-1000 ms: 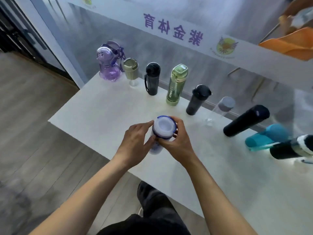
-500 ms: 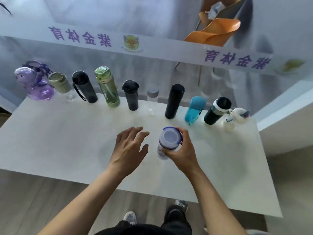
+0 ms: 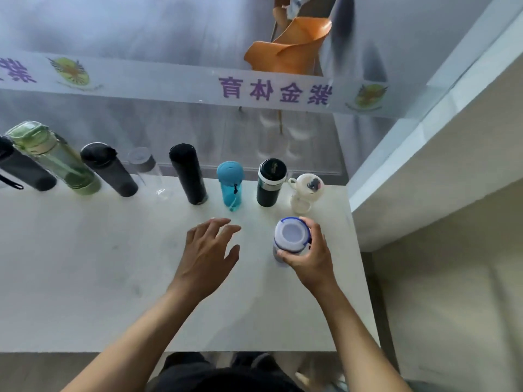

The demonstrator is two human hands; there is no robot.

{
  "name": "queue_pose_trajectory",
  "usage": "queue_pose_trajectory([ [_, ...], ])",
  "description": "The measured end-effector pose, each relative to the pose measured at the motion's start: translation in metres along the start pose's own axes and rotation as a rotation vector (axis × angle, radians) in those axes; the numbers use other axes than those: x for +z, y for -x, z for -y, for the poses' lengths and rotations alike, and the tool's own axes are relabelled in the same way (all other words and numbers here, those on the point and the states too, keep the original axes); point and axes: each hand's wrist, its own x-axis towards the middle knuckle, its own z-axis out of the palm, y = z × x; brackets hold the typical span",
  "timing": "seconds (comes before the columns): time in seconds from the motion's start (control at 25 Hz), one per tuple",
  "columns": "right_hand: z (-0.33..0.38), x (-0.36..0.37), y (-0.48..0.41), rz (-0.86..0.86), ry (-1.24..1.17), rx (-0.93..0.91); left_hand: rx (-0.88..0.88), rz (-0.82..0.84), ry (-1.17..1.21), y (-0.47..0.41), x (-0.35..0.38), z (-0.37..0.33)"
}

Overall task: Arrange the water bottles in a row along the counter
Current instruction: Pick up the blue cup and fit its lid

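My right hand (image 3: 310, 257) grips a clear bottle with a white, blue-rimmed lid (image 3: 291, 236), held upright over the white counter (image 3: 85, 278) near its right end. My left hand (image 3: 208, 254) hovers open beside it, fingers spread, holding nothing. Along the counter's back edge stands a row: a white cartoon bottle (image 3: 304, 192), a black-and-white tumbler (image 3: 270, 182), a teal bottle (image 3: 230, 183), a tall black flask (image 3: 188, 174), a clear bottle with grey cap (image 3: 147, 172), a dark bottle (image 3: 109, 168), a green bottle (image 3: 53, 158) and a black bottle (image 3: 22, 171) at the left frame edge.
A glass wall with a white banner (image 3: 198, 86) runs right behind the row. A white ledge and wall (image 3: 424, 165) close off the counter's right end. An orange chair (image 3: 291, 49) shows beyond the glass. The counter's front edge is near my body.
My left hand has let go of the blue-rimmed bottle and opened. My right hand has carried the bottle rightward toward the row's end, while the view swung to the right.
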Motion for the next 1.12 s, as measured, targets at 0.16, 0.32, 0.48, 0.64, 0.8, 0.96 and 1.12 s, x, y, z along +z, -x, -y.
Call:
queue_pose_trajectory([
  [0.16,-0.042,-0.043,-0.033,-0.064,0.014,0.054,0.004,0.034,0.002,-0.021,0.023,-0.033],
  [0.32,-0.07,-0.07,-0.073,-0.108,-0.003,0.112,-0.007,0.063,-0.018,-0.036,0.034,-0.046],
  [0.48,-0.079,-0.084,-0.115,-0.139,-0.006,0.125,-0.023,0.076,-0.054,-0.048,0.04,-0.047],
  [0.64,-0.08,-0.091,-0.155,-0.134,-0.003,0.147,-0.029,0.087,-0.08,-0.061,0.041,-0.05],
  [0.8,-0.081,-0.094,-0.183,-0.126,0.004,0.171,-0.031,0.084,-0.101,-0.071,0.041,-0.045],
  [0.96,-0.085,-0.098,-0.191,-0.12,0.017,0.178,-0.045,0.085,-0.102,-0.079,0.039,-0.046],
  [1.12,-0.088,-0.098,-0.188,-0.129,0.056,0.182,-0.035,0.093,-0.1,-0.081,0.037,-0.044],
])
